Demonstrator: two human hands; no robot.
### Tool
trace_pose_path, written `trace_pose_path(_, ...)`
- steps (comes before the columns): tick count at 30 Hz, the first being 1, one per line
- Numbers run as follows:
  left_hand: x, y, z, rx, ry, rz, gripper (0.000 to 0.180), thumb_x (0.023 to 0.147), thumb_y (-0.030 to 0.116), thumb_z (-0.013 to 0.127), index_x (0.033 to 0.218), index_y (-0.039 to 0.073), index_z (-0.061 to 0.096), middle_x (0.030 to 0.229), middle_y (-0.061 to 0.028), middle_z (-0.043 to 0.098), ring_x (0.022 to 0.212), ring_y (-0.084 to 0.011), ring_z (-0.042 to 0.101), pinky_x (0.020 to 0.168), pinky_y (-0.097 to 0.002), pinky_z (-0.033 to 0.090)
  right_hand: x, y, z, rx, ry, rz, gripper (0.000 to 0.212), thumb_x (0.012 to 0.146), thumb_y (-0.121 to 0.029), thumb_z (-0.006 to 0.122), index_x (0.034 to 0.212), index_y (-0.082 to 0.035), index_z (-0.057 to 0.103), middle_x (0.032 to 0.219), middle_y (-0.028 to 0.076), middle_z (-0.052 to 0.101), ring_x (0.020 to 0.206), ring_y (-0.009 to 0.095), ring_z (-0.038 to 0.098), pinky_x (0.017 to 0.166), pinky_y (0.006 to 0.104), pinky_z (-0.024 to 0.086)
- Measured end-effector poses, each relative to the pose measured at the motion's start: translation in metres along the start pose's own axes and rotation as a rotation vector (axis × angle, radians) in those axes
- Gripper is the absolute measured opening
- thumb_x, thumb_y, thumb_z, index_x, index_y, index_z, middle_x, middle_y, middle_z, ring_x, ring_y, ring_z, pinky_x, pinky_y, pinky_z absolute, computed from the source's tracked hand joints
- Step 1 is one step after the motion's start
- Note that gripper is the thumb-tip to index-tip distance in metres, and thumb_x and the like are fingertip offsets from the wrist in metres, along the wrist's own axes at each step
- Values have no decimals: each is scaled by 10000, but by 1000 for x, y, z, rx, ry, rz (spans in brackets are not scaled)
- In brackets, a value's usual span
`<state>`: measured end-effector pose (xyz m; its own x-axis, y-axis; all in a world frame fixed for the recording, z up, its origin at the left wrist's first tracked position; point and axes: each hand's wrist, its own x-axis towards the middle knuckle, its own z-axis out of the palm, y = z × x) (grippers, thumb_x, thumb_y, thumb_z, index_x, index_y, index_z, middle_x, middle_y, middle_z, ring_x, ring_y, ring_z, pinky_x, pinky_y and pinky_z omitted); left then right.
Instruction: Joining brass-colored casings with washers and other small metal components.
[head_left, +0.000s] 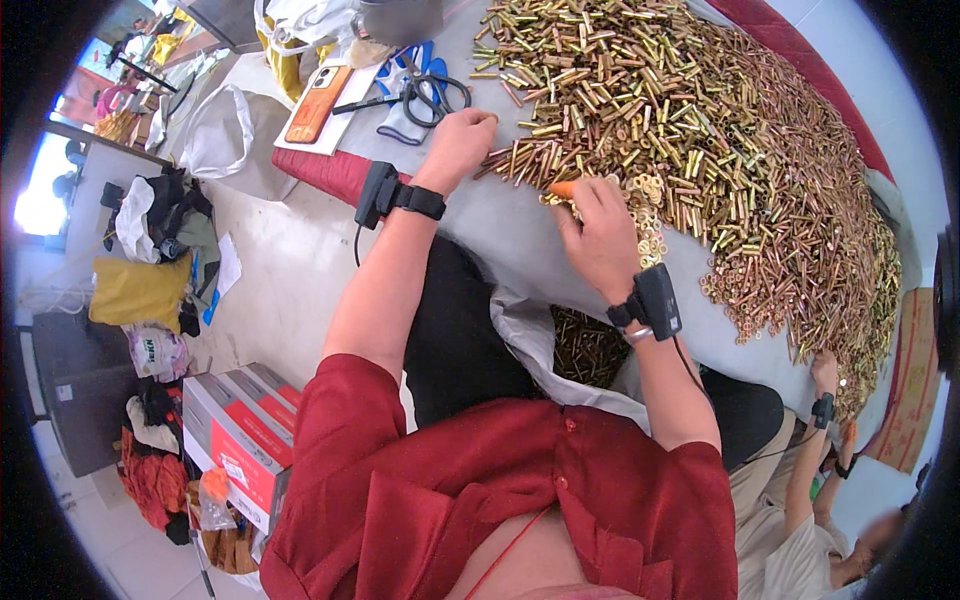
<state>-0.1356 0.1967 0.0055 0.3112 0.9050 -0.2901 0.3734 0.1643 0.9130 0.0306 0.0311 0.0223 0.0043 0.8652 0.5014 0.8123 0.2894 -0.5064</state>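
A large heap of brass-coloured metal sleeves (640, 90) spreads over the grey work surface. At its near left edge a row of sleeves (535, 162) lies side by side between my hands. My left hand (462, 148) rests next to that row, fingers curled closed; what they hold, if anything, is hidden. My right hand (605, 235) reaches over a small pile of gold-coloured washers (648, 205). An orange finger cot (562, 189) covers one of its fingertips, and the thumb stands apart from that finger. Both wrists carry black strapped devices.
Black-handled scissors (436, 100), blue-and-white gloves (400, 125) and an orange phone (320, 105) lie beyond my left hand. Below the surface edge, a white sack (520, 335) holds dark metal pieces. Another person's hand (824, 372) works at the right. Boxes (240, 430) stand lower left.
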Motion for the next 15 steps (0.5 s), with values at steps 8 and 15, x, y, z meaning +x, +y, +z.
trace_pose_path(8, -28, 5, -9, 407, 37, 108, 283, 716, 120, 630, 966, -8, 662, 888, -166, 667, 819, -258, 639, 759, -343, 493, 37, 8, 29, -185, -8, -188, 342, 716, -20, 566, 1044, -105, 612, 1155, 102, 561, 1039, 295, 509, 862, 426, 414)
trace_pose_path(15, -35, -11, -5, 653, 104, 406, 367, 685, 200, 756, 987, 44, 618, 844, -156, 633, 832, -286, 615, 734, -400, 482, 49, 6, 43, -229, -115, -200, 413, 690, -39, 572, 1097, -102, 595, 1221, 107, 552, 1096, 303, 493, 906, 447, 379)
